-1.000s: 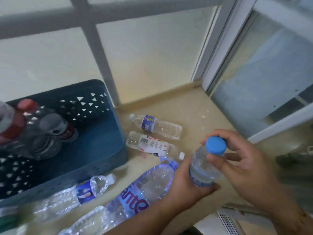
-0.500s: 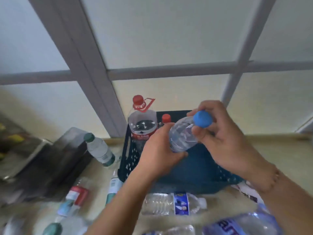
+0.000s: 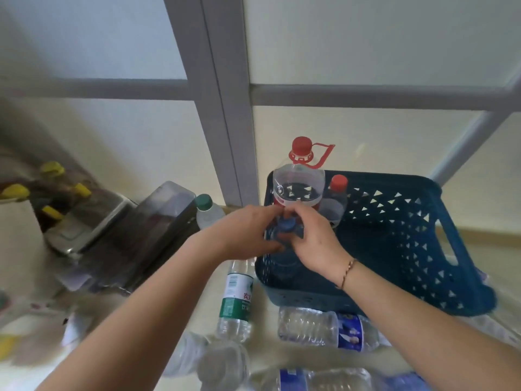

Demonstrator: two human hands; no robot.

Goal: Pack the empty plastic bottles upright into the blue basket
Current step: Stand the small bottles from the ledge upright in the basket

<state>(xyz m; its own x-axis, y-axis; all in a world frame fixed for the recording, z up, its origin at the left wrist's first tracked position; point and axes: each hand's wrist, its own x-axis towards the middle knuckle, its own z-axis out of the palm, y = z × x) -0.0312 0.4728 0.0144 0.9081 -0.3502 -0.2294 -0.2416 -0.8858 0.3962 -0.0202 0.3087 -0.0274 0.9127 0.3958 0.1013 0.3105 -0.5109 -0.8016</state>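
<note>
Blue-capped bottle [image 3: 284, 230] now lower, upright inside basket's [image 3: 439, 249] left edge, both hands' [image 3: 248, 230] grip clenched around it.

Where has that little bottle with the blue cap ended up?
The blue-capped bottle stands in the blue basket's near-left corner, just in front of the big red-capped jug, gripped by both hands.

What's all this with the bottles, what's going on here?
A person is packing empty plastic bottles into a blue basket. Both hands, the left hand and the right hand, are around a blue-capped bottle, lowering it upright into the basket's near left corner. A big red-capped jug and a smaller red-capped bottle already stand in the far left corner. Several more bottles lie outside on the surface, such as a green-labelled bottle and a blue-labelled bottle.
</note>
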